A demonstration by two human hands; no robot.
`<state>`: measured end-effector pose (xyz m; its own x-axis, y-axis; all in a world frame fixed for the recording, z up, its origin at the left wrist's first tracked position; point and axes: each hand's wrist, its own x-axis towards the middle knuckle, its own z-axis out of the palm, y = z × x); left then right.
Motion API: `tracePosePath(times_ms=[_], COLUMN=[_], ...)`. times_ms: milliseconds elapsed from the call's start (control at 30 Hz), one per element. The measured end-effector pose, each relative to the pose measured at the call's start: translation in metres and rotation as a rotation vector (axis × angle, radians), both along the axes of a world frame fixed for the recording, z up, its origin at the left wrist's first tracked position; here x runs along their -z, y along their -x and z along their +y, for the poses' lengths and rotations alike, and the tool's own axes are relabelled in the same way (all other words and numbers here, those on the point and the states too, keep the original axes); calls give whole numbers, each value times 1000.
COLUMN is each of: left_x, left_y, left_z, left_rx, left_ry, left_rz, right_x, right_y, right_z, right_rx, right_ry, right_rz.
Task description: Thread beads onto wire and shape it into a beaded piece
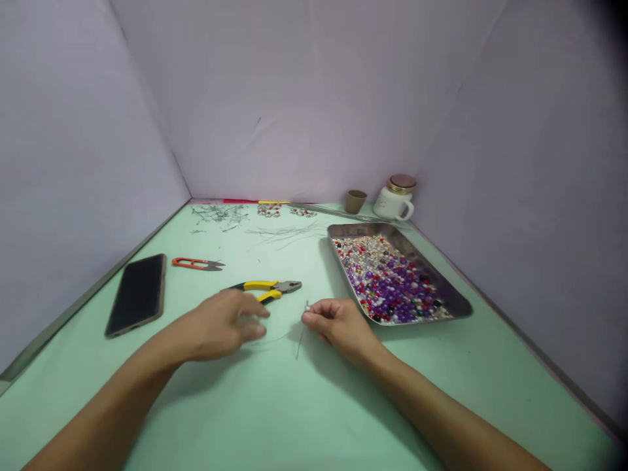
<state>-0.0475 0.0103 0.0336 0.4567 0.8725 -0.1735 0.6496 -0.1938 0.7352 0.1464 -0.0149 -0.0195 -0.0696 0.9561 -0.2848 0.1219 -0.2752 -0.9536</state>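
Note:
My right hand (341, 327) is closed in a pinch, thumb against index finger, on a thin wire (299, 347). A small whitish bead (307, 307) shows at its fingertips, and the wire's tail hangs below them. My left hand (228, 325) is to the left, its thumb and fingers apart with nothing visible between them. Just beyond it lie pliers (287, 287) with yellow and black handles, jaws pointing right; the hand partly covers the handles. Whether the left fingers touch the pliers cannot be made out. A faint strand of wire curves over the table between the hands.
Right of my hands sits a metal tray (461, 306) of mixed beads. Orange thread snips (196, 263) and a phone (138, 294) lie left. Along the back are wire pieces (220, 214), beaded ornaments (269, 210), a small brown cup (355, 202) and a lidded white mug (390, 204).

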Motion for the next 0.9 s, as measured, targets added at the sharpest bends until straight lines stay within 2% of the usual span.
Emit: tracePosePath(times_ms=[67,133,200,333,467,600,733,900], left_x=[-1,5,15,31,39,44,44,46], left_y=[-6,-18,-30,-41,-39,-40,-42,-41], left_z=[-2,-7,-12,-11,-8,-9,-9,-7], left_rx=[-54,-98,-26,-135,-215,-219,-240,-313], left_ry=[-8,100,201,334,454,420,356,396], left_rz=[-72,-147,-202,-295,-396,-432,-465,-556], right_x=[0,0,1,-1,-2,2,5,8], right_y=[3,6,6,-1,-4,-2,-2,0], right_z=[-1,-2,-1,2,2,0,0,-1], right_rx=[-72,-136,-164,-155,-111,-58,-36,-14], right_ry=[8,3,-1,-28,-35,-104,-149,-98], right_rz=[21,71,155,268,170,46,25,89])
